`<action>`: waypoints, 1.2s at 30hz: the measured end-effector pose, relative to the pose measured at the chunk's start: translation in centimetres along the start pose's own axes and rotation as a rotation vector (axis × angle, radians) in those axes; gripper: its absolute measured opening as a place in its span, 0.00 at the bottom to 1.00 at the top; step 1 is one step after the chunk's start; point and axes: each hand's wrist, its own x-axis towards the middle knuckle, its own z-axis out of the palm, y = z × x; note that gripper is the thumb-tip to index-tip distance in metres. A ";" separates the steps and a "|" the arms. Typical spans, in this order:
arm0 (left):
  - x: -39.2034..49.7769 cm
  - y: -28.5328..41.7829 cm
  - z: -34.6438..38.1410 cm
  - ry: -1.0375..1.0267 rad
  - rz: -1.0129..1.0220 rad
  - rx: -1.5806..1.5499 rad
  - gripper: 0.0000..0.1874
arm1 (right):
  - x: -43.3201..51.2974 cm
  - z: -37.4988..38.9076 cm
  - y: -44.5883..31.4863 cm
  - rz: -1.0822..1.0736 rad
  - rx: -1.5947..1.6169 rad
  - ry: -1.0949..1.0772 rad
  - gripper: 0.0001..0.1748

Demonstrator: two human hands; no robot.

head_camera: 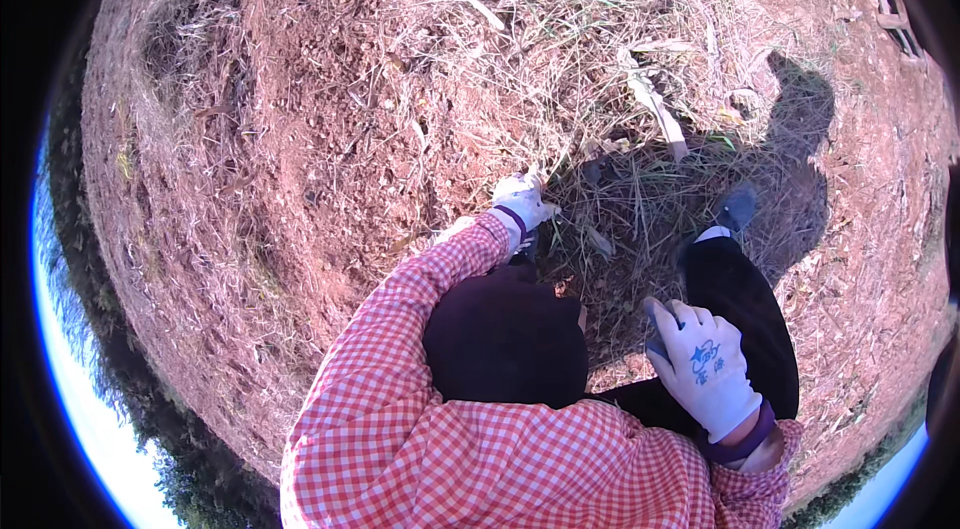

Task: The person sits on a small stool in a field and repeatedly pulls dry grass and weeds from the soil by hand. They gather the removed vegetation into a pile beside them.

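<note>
My left hand (pixel 523 200), in a white work glove with a dark cuff, reaches down to the dry grass (pixel 637 191) in front of my bent knee. Its fingertips are among the stalks, and whether they grip any is unclear. My right hand (pixel 701 364), in a similar glove bearing blue print, is by my right leg (pixel 739 296). Its fingers are curled, with grey-blue at the tips; whether this is only glove coating or something held cannot be told. Both sleeves are red-and-white checked.
Pale dry husks or leaves (pixel 652 101) and a stick-like stalk (pixel 471 0) lie ahead on reddish soil (pixel 315 154). My grey-blue shoe (pixel 736 206) stands in the shaded grass. A frame-like object (pixel 892 11) lies at the upper right. Trees (pixel 217 484) edge the field at the lower left.
</note>
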 end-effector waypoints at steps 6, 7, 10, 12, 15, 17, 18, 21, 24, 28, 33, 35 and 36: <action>-0.4 0.9 0.2 -0.028 0.197 0.186 0.36 | -0.3 0.0 0.3 -0.002 -0.059 0.042 0.30; -0.3 0.4 1.3 0.038 0.239 0.234 0.39 | -0.2 0.1 0.2 -0.002 -0.060 0.045 0.29; 0.1 0.4 1.1 0.024 0.203 0.147 0.46 | 0.1 0.3 0.2 0.011 -0.020 0.016 0.29; 0.0 0.6 1.6 -0.024 0.247 0.125 0.45 | -0.2 1.0 0.7 0.017 -0.028 0.013 0.28; 1.0 0.1 2.3 -0.102 0.307 0.146 0.41 | -0.3 1.1 0.7 0.010 -0.082 0.029 0.28; 1.7 0.6 1.7 -0.114 0.310 0.216 0.37 | -0.3 1.0 0.5 0.015 -0.094 0.023 0.29; 2.3 -0.1 2.6 -0.023 0.358 0.193 0.29 | -0.2 0.8 0.3 0.021 -0.081 0.013 0.29; 2.7 0.3 2.4 -0.099 0.323 0.230 0.27 | -0.2 1.0 0.5 0.024 -0.065 0.006 0.29; 2.2 0.5 2.0 -0.093 0.333 0.233 0.24 | -0.2 1.1 0.5 0.029 -0.081 0.008 0.29; 2.0 0.7 1.7 -0.149 0.217 0.113 0.24 | 0.0 0.8 0.3 0.021 -0.087 0.019 0.29; 4.3 -0.2 1.3 -0.411 0.060 -0.210 0.25 | 0.0 0.9 0.1 0.018 -0.105 0.010 0.29; 5.1 -0.5 2.1 -0.424 0.049 -0.205 0.25 | 0.1 0.9 0.0 0.020 -0.115 0.004 0.29; 5.7 -1.1 3.1 -0.447 0.064 -0.286 0.24 | 0.2 0.9 -0.1 0.018 -0.112 0.003 0.29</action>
